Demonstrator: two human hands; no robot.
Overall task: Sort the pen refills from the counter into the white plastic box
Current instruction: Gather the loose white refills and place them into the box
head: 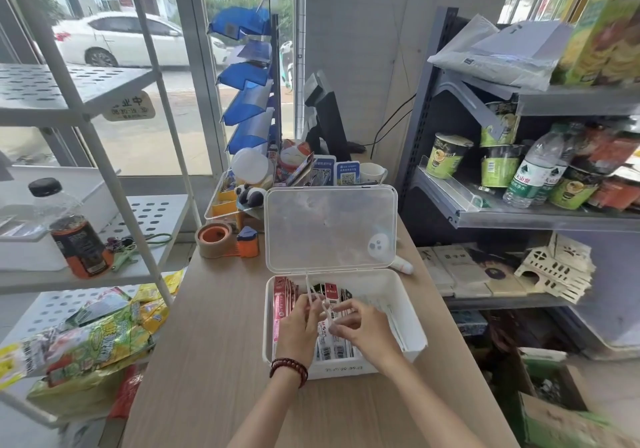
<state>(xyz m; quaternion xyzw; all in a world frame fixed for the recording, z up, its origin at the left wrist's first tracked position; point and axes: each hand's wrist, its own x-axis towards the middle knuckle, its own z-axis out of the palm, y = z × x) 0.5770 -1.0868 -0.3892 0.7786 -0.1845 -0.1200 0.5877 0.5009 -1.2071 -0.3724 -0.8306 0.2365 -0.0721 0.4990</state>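
Two hands meet over the white plastic box (pixel 414 312), which sits on a pale wood-grain counter (pixel 214 343). Left hand (pixel 298 324), with a dark red bead bracelet (pixel 289 369) at its wrist, and right hand (pixel 365 328) both curl their fingers to pinch one slim clear refill packet (pixel 308 285), whose thin tip rises just beyond the left fingertips. Beneath both palms, flat glossy refill packets (pixel 282 297) stand packed on edge in the rectangular box, red-pink under the left hand and barcoded white between the wrists. Beyond the hands the translucent hinged lid (pixel 329 229) stands upright. Farther left lies a brown tape roll (pixel 214 240).
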